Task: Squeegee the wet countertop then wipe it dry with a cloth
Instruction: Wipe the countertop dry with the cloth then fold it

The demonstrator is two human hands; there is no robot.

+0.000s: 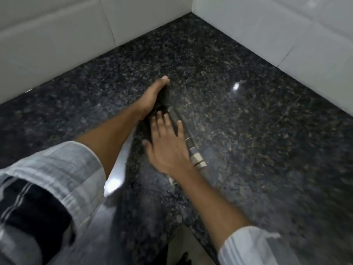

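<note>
The dark speckled granite countertop [248, 131] fills the view and shines with a wet-looking gloss. A long squeegee [197, 159] lies slanted across its middle, with a dark far end and a pale ribbed near end. My left hand [152, 96] reaches forward and grips the dark far end, thumb pointing toward the corner. My right hand [168, 150] lies over the middle of the squeegee with its fingers spread flat, covering that part. The picture is motion-blurred, so the tool's details are unclear. No cloth is visible.
White tiled walls [57, 44] close the counter at the back left and the right, meeting in a corner at the top. The counter's front edge [193, 232] runs near my right forearm, with pale floor below. A bright shiny strip [118, 169] shows under my left forearm.
</note>
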